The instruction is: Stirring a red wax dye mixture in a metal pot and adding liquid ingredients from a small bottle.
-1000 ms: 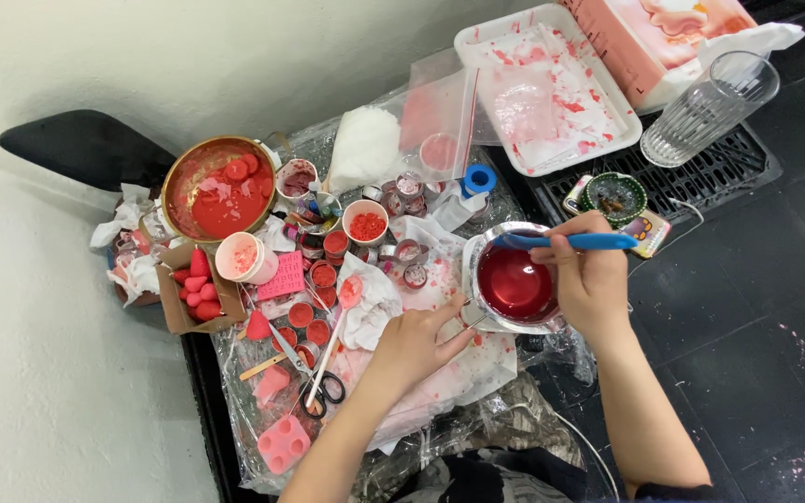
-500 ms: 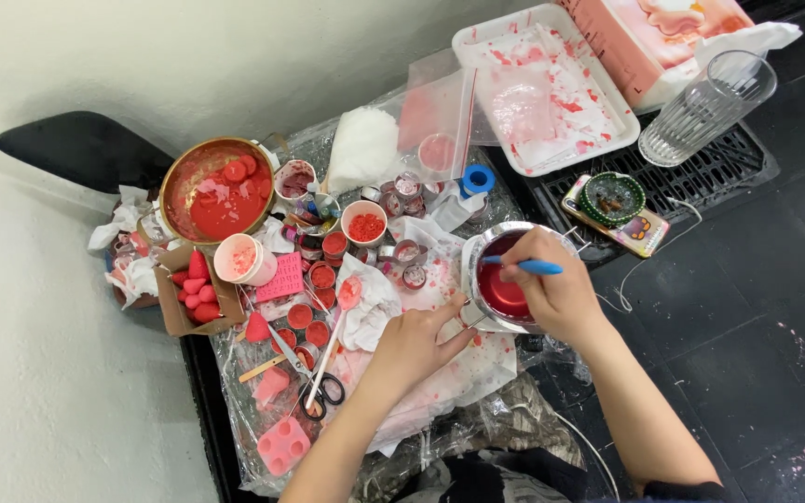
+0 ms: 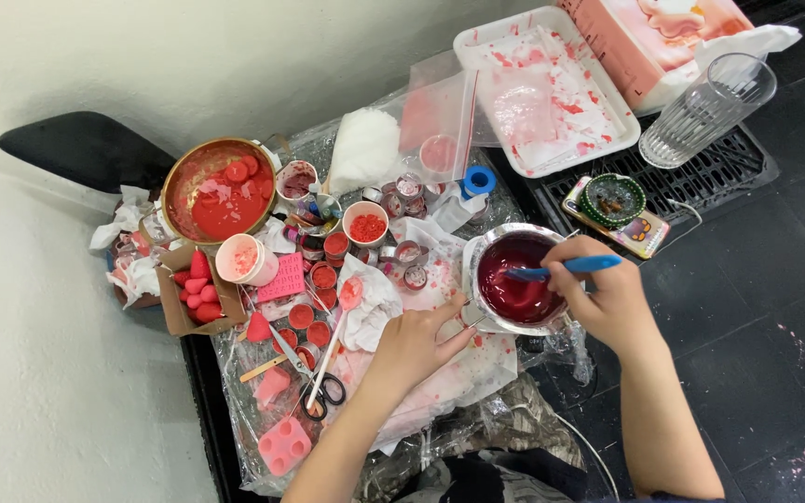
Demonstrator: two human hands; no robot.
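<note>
Stirring red wax in pot (image 3: 514,279) at counter's right edge, right hand (image 3: 607,298) clenched on blue spatula (image 3: 566,268), left hand (image 3: 416,345) released, fingertips steadying rim; best kept slow, avoiding splashes.

Reds and pinks across the work surface

Dark red liquid fills the silver pot (image 3: 514,279); a blue stirrer (image 3: 566,268) crosses it; beyond, a white tray (image 3: 552,93) is streaked red.

Bare dark floor (image 3: 766,307) is seen right of the right hand (image 3: 607,303); left of the left hand (image 3: 416,345), passage is blocked by scissors (image 3: 323,396) and small tins (image 3: 314,326).
</note>
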